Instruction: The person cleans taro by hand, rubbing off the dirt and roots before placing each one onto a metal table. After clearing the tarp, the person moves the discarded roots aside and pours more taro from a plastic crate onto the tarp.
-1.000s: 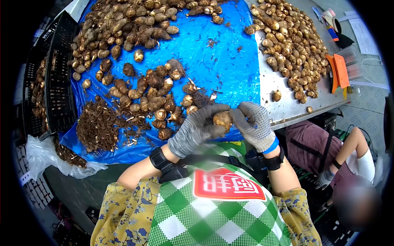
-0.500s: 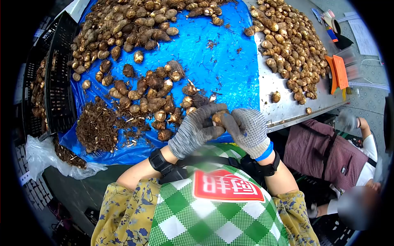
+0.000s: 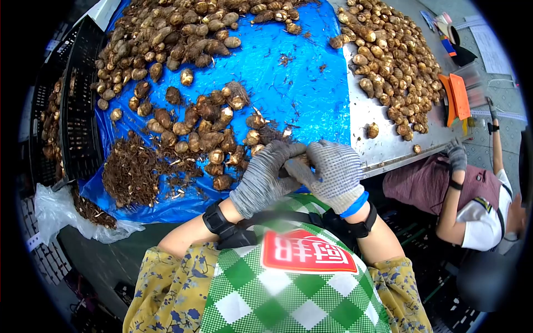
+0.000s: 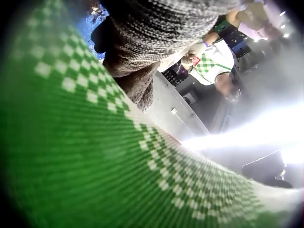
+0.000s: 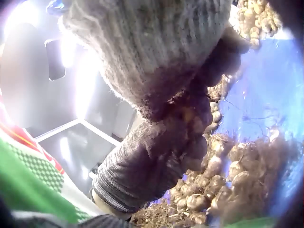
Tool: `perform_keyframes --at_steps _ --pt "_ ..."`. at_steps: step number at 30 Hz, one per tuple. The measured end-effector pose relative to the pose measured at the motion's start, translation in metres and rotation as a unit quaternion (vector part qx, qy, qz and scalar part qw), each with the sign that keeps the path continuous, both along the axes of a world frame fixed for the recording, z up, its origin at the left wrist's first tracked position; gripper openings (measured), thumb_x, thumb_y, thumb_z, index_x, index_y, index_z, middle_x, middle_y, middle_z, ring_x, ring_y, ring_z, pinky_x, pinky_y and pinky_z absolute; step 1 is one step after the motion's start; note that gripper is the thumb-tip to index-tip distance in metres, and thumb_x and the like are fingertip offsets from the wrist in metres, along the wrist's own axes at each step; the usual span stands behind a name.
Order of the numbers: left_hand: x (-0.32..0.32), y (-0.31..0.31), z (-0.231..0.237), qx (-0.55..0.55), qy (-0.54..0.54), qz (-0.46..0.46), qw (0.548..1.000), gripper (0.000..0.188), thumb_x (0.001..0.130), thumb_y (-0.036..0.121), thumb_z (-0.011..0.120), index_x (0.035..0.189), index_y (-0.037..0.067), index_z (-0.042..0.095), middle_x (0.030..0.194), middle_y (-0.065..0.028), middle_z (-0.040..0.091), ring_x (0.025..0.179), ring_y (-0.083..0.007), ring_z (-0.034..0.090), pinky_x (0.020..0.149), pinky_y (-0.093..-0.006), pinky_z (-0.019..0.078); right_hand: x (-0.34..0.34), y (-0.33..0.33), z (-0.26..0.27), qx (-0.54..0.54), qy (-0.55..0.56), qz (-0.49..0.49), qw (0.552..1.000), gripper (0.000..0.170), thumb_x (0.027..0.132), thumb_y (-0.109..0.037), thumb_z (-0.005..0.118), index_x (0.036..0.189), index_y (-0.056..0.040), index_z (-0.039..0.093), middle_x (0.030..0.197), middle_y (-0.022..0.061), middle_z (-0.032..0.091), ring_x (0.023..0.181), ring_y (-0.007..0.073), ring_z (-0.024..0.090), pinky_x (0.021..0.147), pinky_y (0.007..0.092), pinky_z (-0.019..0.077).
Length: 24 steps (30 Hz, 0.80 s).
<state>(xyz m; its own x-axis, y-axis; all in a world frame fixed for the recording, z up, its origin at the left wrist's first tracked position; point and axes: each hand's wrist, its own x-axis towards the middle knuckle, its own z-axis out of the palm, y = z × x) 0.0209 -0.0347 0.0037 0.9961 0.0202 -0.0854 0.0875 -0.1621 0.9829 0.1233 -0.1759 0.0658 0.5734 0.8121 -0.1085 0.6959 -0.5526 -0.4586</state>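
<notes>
By a blue sheet (image 3: 316, 83), gripping a mostly hidden root (image 3: 303, 159) between left hand (image 3: 261, 182) and right hand (image 3: 337, 173), above red label (image 3: 310, 251) reading "厨邦" on checked apron (image 3: 308, 312)

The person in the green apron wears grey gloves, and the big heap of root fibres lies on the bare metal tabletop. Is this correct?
Not quite: the heap of root fibres lies on the blue sheet, not on the metal tabletop; the head view shows this. The left hand and right hand do wear grey gloves.
</notes>
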Motion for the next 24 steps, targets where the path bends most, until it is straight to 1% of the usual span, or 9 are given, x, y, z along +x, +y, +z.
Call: perform_keyframes --at_steps 3,6,9,10,11,14,17,20,24 --pt "-0.002 0.002 0.006 0.039 0.02 -0.007 0.999 0.055 0.076 0.014 0.074 0.126 0.0 0.055 0.108 -0.01 0.057 0.1 -0.0197 0.056 0.089 -0.0333 0.045 0.0 -0.002 -0.016 0.096 0.045 0.024 0.994 0.025 0.085 -0.026 0.063 0.069 -0.0078 0.058 0.061 0.0139 0.057 0.056 0.0344 0.057 0.051 0.043 0.0434" --pt "-0.005 -0.003 0.001 -0.092 0.037 0.02 0.995 0.057 0.077 0.016 0.074 0.128 0.001 0.053 0.111 -0.0095 0.058 0.102 -0.0187 0.056 0.091 -0.0331 0.0454 0.01 -0.018 -0.022 0.071 0.077 -0.027 0.994 0.021 0.086 -0.022 0.061 0.07 -0.0079 0.059 0.061 0.0138 0.056 0.057 0.0344 0.057 0.052 0.0423 0.0427" --pt "-0.002 -0.004 0.011 -0.342 0.092 0.064 0.933 0.06 0.079 0.02 0.074 0.131 0.003 0.049 0.116 -0.009 0.057 0.105 -0.0171 0.055 0.094 -0.033 0.0455 0.022 -0.033 -0.023 0.079 0.078 -0.102 0.989 0.018 0.085 -0.017 0.064 0.075 -0.0034 0.058 0.067 0.0134 0.057 0.058 0.0292 0.056 0.053 0.0392 0.0427" --pt "-0.002 -0.003 0.01 -0.344 0.093 0.066 0.932 0.062 0.08 0.021 0.074 0.132 0.003 0.048 0.117 -0.0087 0.057 0.106 -0.0167 0.055 0.094 -0.0328 0.0456 0.022 -0.036 -0.026 0.086 0.103 -0.142 0.981 0.018 0.085 -0.017 0.065 0.076 -0.0023 0.059 0.068 0.0135 0.057 0.059 0.0281 0.056 0.054 0.0387 0.0429" --pt "0.0 -0.002 0.009 -0.345 0.093 0.067 0.931 0.063 0.08 0.022 0.074 0.133 0.003 0.047 0.119 -0.0084 0.057 0.107 -0.0163 0.055 0.095 -0.0326 0.0457 0.017 -0.036 -0.035 0.194 0.167 -0.19 0.948 0.014 0.084 -0.014 0.066 0.082 -0.001 0.061 0.073 0.0133 0.058 0.061 0.0254 0.056 0.056 0.037 0.0435" --pt "0.0 -0.004 -0.002 -0.356 0.094 0.062 0.928 0.064 0.081 0.026 0.074 0.134 0.003 0.046 0.12 -0.0078 0.057 0.108 -0.0163 0.055 0.095 -0.0326 0.0461 0.015 -0.033 -0.024 0.174 0.22 -0.205 0.938 0.016 0.085 -0.017 0.065 0.084 -0.0011 0.062 0.072 0.0154 0.058 0.063 0.0274 0.058 0.057 0.0374 0.0442" --pt "-0.002 -0.003 -0.003 -0.336 0.088 0.048 0.937 0.065 0.082 0.028 0.074 0.135 0.003 0.045 0.122 -0.0082 0.056 0.108 -0.0172 0.055 0.095 -0.0329 0.0469 0.018 -0.031 -0.02 0.144 0.127 -0.054 0.98 0.018 0.087 -0.019 0.061 0.081 -0.0022 0.063 0.071 0.0164 0.057 0.063 0.0298 0.058 0.055 0.0384 0.0443" --pt "-0.003 -0.007 -0.001 -0.347 0.085 0.039 0.933 0.066 0.082 0.029 0.073 0.136 0.003 0.044 0.125 -0.0096 0.055 0.109 -0.0184 0.056 0.096 -0.0337 0.0469 0.004 -0.015 -0.008 0.085 0.113 -0.063 0.988 0.019 0.089 -0.02 0.058 0.079 -0.0037 0.063 0.07 0.0164 0.056 0.061 0.0328 0.057 0.054 0.0398 0.0439" --pt "-0.003 -0.005 0.0 -0.367 0.082 0.014 0.927 0.071 0.083 0.032 0.073 0.138 0.001 0.041 0.129 -0.0128 0.054 0.111 -0.0209 0.057 0.097 -0.0343 0.0469 0.003 -0.017 -0.025 0.195 0.041 -0.045 0.979 0.015 0.084 -0.015 0.063 0.073 -0.004 0.06 0.063 0.0145 0.051 0.058 0.0336 0.054 0.052 0.0408 0.0419"
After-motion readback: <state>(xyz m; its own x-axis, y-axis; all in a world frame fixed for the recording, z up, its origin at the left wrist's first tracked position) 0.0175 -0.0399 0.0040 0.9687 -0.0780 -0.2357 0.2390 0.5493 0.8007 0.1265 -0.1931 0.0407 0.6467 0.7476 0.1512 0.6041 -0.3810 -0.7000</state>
